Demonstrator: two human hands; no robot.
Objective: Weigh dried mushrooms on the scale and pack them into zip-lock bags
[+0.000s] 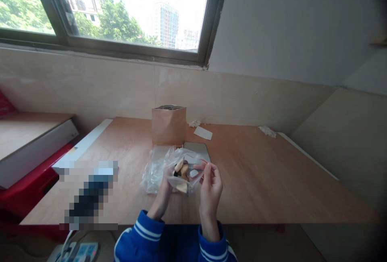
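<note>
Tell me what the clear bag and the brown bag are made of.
The clear bag looks like thin, glossy plastic: it creases and shines. The brown bag looks like matte kraft paper, with a silvery lining, perhaps foil, at its top.

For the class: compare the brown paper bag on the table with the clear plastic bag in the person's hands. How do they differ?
The brown paper bag is opaque; the clear plastic bag shows food pieces inside. The paper bag stands upright on the wooden table; the plastic bag is crumpled, held between the left hand and right hand. Both are bags.
</note>
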